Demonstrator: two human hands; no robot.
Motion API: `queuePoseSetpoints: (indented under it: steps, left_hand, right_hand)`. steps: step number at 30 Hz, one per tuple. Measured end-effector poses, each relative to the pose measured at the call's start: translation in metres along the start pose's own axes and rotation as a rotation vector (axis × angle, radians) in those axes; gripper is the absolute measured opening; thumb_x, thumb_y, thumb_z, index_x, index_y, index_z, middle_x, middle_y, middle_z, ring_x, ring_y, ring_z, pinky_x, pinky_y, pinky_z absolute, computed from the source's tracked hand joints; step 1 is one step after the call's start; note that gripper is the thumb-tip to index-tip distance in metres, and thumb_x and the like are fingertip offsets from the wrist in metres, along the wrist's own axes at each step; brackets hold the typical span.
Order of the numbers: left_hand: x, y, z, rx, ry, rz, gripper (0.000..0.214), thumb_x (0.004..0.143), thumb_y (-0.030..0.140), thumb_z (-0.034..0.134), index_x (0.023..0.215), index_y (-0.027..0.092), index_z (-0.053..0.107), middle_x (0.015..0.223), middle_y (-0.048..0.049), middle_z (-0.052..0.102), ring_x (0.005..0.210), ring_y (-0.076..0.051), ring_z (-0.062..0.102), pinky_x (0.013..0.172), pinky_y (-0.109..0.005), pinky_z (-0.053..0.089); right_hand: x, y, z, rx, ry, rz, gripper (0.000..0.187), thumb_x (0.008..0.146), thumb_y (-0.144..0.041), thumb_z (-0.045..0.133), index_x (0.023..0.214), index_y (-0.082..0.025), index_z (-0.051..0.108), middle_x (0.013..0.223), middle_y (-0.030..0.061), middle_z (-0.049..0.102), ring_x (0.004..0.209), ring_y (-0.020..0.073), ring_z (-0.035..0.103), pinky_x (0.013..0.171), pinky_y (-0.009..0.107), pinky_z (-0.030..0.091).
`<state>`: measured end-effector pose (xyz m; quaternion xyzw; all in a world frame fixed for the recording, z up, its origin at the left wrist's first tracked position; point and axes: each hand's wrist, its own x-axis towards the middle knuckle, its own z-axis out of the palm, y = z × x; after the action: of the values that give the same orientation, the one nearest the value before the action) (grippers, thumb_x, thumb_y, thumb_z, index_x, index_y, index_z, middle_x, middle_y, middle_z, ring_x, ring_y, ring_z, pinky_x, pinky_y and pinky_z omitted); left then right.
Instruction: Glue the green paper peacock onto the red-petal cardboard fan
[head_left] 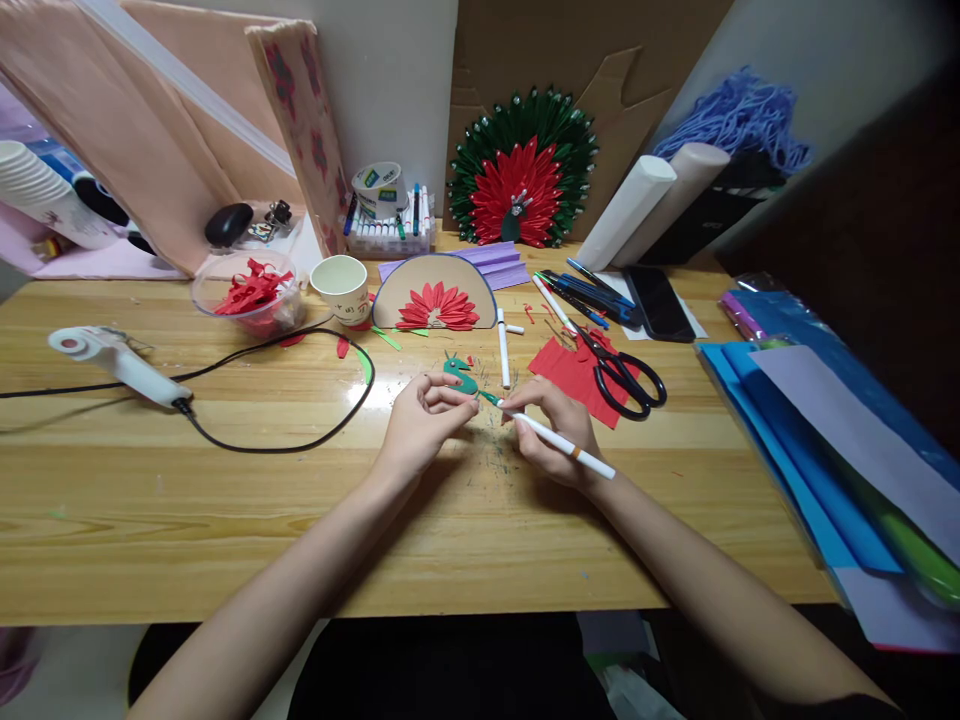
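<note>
The bird [465,383] is pinched in the grip of the left hand [421,418], at ten o'clock from the pen [555,439], pinched by the right hand [568,420]. Probably light and flimsy, it is best held by its edges.

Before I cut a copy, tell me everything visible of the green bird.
The green bird is a small, flat cutout, perhaps paper or foam, with a curved neck, rounded body, thin spiky crest and a red, beak-like bit by its head. Head up, it faces right in the picture. The left hand holds it over the table; the green tip of the marker in the right hand is by its lower right end, contact unclear.
</note>
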<state>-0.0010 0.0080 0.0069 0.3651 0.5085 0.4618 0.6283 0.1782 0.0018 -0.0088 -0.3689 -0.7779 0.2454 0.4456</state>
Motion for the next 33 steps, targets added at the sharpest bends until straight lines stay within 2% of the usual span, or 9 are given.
queuePoseSetpoints:
  steps: [11, 16, 19, 22, 33]
  left_hand:
    - [0.0010, -0.0012, 0.0005, 0.002, 0.018, 0.008, 0.037, 0.057, 0.018, 0.077, 0.086, 0.015, 0.053, 0.065, 0.0003, 0.066, 0.067, -0.014, 0.064, 0.071, -0.028, 0.048]
    - [0.0010, -0.0012, 0.0000, 0.007, 0.025, -0.001, 0.038, 0.057, 0.020, 0.077, 0.086, 0.014, 0.053, 0.067, 0.0000, 0.066, 0.067, -0.014, 0.064, 0.071, -0.028, 0.048]
    - [0.0007, -0.0015, -0.0005, 0.006, 0.021, -0.003, 0.039, 0.058, 0.020, 0.077, 0.088, 0.014, 0.053, 0.068, 0.0001, 0.066, 0.068, -0.013, 0.063, 0.071, -0.027, 0.048]
    - [0.0006, -0.0015, -0.0007, 0.000, 0.019, -0.012, 0.039, 0.059, 0.020, 0.077, 0.088, 0.014, 0.053, 0.069, -0.0003, 0.066, 0.068, -0.012, 0.063, 0.071, -0.026, 0.047]
    - [0.0013, -0.0008, -0.0002, -0.013, 0.022, -0.024, 0.039, 0.057, 0.019, 0.078, 0.087, 0.014, 0.054, 0.067, 0.0000, 0.067, 0.068, -0.013, 0.064, 0.072, -0.027, 0.048]
  right_hand:
    - [0.0007, 0.0028, 0.0004, 0.025, -0.025, 0.012, 0.021, 0.074, -0.012, 0.053, 0.093, -0.022, 0.057, 0.079, 0.0030, 0.061, 0.071, 0.0175, 0.059, 0.066, 0.032, 0.049]
    - [-0.0015, 0.0051, 0.0016, 0.088, 0.021, 0.032, 0.021, 0.075, -0.013, 0.053, 0.093, -0.022, 0.057, 0.080, 0.0031, 0.061, 0.072, 0.0180, 0.059, 0.067, 0.033, 0.049]
    - [-0.0017, 0.0059, 0.0014, 0.063, -0.022, 0.034, 0.019, 0.075, -0.013, 0.053, 0.092, -0.022, 0.058, 0.080, 0.0033, 0.062, 0.073, 0.0178, 0.060, 0.067, 0.032, 0.049]
    - [-0.0014, 0.0056, 0.0009, 0.067, 0.014, 0.046, 0.019, 0.076, -0.014, 0.053, 0.092, -0.022, 0.057, 0.081, 0.0034, 0.062, 0.073, 0.0179, 0.060, 0.067, 0.033, 0.050]
    - [-0.0004, 0.0062, 0.0004, 0.043, -0.006, 0.011, 0.020, 0.075, -0.012, 0.053, 0.092, -0.022, 0.058, 0.079, 0.0029, 0.061, 0.071, 0.0171, 0.059, 0.066, 0.032, 0.049]
